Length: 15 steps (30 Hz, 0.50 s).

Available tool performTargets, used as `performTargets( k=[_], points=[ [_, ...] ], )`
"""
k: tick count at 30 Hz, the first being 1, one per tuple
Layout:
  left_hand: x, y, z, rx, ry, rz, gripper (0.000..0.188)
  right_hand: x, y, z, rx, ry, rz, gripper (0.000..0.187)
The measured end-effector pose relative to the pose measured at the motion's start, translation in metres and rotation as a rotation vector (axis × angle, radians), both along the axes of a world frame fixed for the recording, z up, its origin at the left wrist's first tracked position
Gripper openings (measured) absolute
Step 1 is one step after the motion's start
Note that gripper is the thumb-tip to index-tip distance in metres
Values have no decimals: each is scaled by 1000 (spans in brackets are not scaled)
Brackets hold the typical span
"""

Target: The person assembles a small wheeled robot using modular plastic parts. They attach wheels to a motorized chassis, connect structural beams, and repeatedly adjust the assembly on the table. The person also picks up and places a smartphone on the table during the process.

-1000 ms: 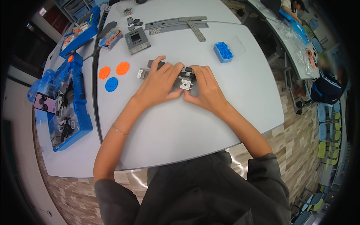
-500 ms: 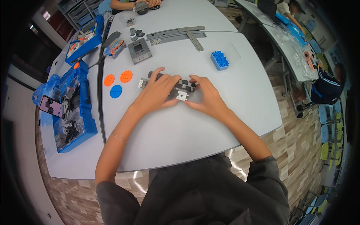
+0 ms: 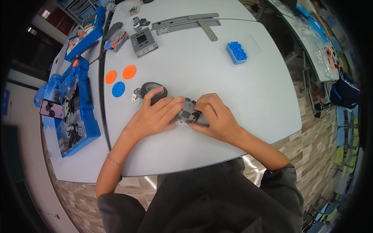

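Observation:
My left hand [image 3: 153, 118] and my right hand [image 3: 218, 118] close on a small wheeled model above the table. At its left end a black rubber wheel [image 3: 163, 91] with a grey hub shows beyond my left fingers. Between the hands sits a grey and black roller wheel [image 3: 188, 112], gripped at its right side by my right fingertips. White connector pieces [image 3: 136, 94] stick out at the far left of the model, and more white lies under the roller wheel. My left palm hides the middle of the model.
Left of the model lie two orange gears [image 3: 129, 72] and a blue gear [image 3: 118, 89]. A grey controller brick [image 3: 144, 42], grey perforated beams [image 3: 208, 30] and a tub of blue pins [image 3: 236, 53] stand farther back. A blue parts case [image 3: 91, 128] and phone [image 3: 51, 109] are at left.
The model has been turned so that its wheels now face upward. Both hands have come closer to me with it, and the head view has shifted.

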<state>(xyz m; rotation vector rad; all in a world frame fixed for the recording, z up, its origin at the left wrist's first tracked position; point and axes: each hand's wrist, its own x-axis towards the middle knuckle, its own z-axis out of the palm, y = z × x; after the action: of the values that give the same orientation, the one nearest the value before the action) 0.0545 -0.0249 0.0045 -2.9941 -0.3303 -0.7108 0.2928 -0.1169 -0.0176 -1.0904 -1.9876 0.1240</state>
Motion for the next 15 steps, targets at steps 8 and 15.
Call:
performTargets(
  k=[8, 15],
  points=[
    [10, 3, 9, -238, 34, 22, 69, -1, 2, 2, -116, 4, -28, 58],
    [13, 4, 21, -362, 51, 53, 66, -2, 5, 3, -139, -16, -62, 57]
  ],
)
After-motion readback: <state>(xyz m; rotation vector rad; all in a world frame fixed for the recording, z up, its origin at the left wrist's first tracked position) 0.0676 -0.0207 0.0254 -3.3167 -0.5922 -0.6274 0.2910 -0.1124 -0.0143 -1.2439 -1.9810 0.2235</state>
